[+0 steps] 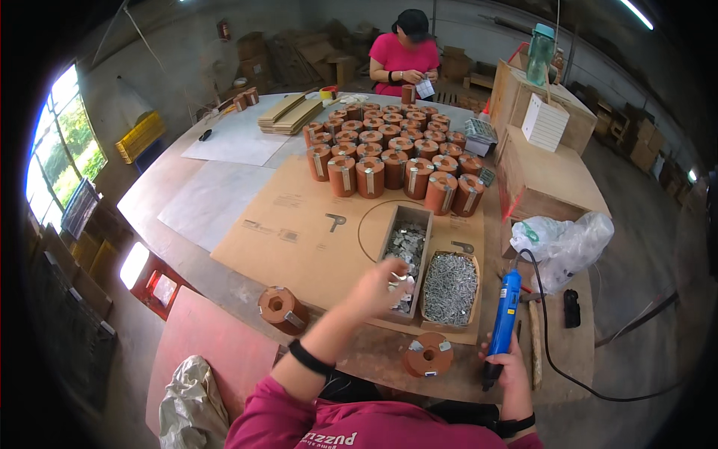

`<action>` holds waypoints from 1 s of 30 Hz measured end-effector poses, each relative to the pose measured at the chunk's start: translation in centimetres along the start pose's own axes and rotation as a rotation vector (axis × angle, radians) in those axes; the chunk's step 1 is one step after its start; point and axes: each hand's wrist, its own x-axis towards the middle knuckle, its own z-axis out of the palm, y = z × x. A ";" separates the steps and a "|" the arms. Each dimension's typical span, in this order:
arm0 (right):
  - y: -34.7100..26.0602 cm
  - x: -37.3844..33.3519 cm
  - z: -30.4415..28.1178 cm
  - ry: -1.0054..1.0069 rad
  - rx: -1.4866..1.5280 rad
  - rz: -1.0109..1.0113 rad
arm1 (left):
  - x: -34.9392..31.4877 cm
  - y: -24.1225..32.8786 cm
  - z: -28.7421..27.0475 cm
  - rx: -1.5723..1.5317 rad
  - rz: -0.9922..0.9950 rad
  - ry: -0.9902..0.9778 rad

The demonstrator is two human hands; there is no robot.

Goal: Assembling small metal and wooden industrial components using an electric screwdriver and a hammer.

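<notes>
My right hand [510, 364] is wrapped round the lower part of a blue electric screwdriver [506, 307] with a black cord, its tip pointing down. Over a long wooden box [425, 238] of small flat metal pieces [407, 243] reaches my left hand [376, 290], fingers curled. What is between its fingertips cannot be made out. Close beside that box stands a carton [471, 318] filled with screws [450, 288]. A reddish-brown hollow cylinder [428, 355] with metal pieces on its top sits between my hands at the near edge. Another such cylinder [284, 310] stands left of my left forearm.
Many similar cylinders [370, 178] crowd the table's far middle, on cardboard [277, 206]. Thin boards [290, 116] are stacked behind left. A wooden stick [535, 344], black object [571, 308] and plastic bags [572, 251] lie right. Across the table a person [407, 56] handles something white.
</notes>
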 end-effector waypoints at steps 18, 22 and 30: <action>1.5 2.1 -1.2 0.104 0.165 0.118 | 7.6 -3.1 1.4 0.821 -0.117 -0.324; 1.7 1.8 -1.3 0.113 0.157 0.097 | 7.5 -2.7 1.2 0.824 -0.143 -0.361; 2.0 1.2 -1.2 0.105 0.129 0.073 | 6.9 -2.3 0.9 0.774 -0.190 -0.338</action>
